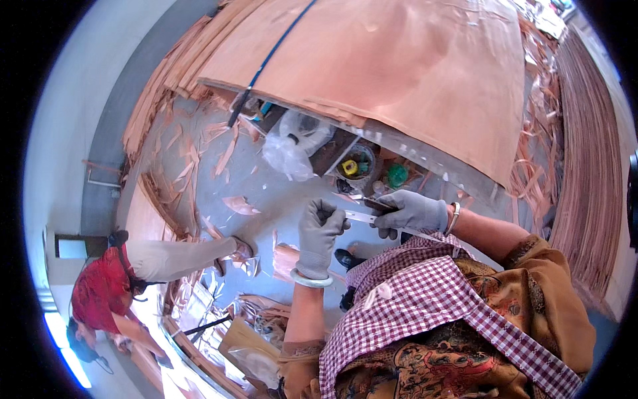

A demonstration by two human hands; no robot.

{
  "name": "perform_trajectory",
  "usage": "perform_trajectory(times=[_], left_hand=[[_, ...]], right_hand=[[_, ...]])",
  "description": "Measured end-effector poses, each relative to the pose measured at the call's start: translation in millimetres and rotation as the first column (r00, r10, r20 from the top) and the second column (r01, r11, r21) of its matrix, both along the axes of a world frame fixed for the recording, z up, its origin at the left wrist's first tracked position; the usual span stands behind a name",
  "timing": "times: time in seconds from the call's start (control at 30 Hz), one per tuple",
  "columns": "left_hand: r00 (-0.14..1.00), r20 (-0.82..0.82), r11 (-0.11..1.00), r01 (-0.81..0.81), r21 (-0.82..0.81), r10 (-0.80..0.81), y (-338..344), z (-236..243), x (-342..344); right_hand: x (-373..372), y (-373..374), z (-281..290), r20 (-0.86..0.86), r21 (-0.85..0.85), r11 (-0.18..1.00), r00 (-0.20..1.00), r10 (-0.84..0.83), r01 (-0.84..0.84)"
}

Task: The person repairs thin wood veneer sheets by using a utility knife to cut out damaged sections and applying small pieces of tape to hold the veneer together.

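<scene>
In front of my checked apron, both hands wear grey gloves. My left hand [318, 234] is closed, its thumb and fingers pinching one end of a narrow white strip [359, 217]. The strip runs across to my right hand [415, 213], whose fingers are closed round it. A dark, flat, thin piece [379, 205] sticks out of the same right hand; its kind I cannot make out. More of the white band [425, 236] trails below the right hand toward the apron.
A wide veneer sheet [372, 60] covers a low table ahead, a dark blue rod [272, 56] lying across it. Below stand a clear plastic bag [289, 156] and a bucket [359, 165] with a yellow tool. Veneer scraps litter the floor; stacked veneer [585, 159] stands right. A person in red [103, 289] bends at left.
</scene>
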State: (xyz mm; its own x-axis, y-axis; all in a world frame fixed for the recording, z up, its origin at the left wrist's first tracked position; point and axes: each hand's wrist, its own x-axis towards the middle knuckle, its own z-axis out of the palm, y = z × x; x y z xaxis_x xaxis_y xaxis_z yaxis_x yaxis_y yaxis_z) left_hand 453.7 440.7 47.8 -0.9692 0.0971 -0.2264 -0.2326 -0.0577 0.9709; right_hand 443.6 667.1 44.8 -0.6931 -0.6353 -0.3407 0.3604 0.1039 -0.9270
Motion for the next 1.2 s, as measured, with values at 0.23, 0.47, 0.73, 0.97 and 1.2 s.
perform_trajectory(times=[0.23,0.47,0.73,0.97,1.2], left_hand=[[0.947,-0.276,0.986,-0.164,0.015,0.162,-7.6,2.1,-5.9],[0.945,-0.271,0.982,-0.185,0.024,0.185,-15.5,14.1,-14.4],[0.885,-0.432,0.959,-0.251,-0.134,0.171,-11.4,11.0,-47.7],[0.719,-0.668,0.854,-0.459,-0.247,0.193,-45.1,40.3,-82.8],[0.801,-0.533,0.848,-0.462,-0.260,0.273,-97.2,13.6,-63.6]], right_hand=[[-23.6,-21.3,1.0,0.020,-0.191,0.981,0.999,-0.036,0.039],[-38.4,-41.5,-8.1,-0.078,-0.148,0.989,0.997,-0.017,0.006],[-45.6,-43.3,12.3,-0.149,-0.156,0.987,0.987,-0.057,0.033],[-62.0,-56.9,31.9,-0.305,-0.229,0.972,0.945,-0.121,0.051],[-12.3,-37.7,-24.0,-0.097,-0.174,0.983,0.993,-0.072,0.054]])
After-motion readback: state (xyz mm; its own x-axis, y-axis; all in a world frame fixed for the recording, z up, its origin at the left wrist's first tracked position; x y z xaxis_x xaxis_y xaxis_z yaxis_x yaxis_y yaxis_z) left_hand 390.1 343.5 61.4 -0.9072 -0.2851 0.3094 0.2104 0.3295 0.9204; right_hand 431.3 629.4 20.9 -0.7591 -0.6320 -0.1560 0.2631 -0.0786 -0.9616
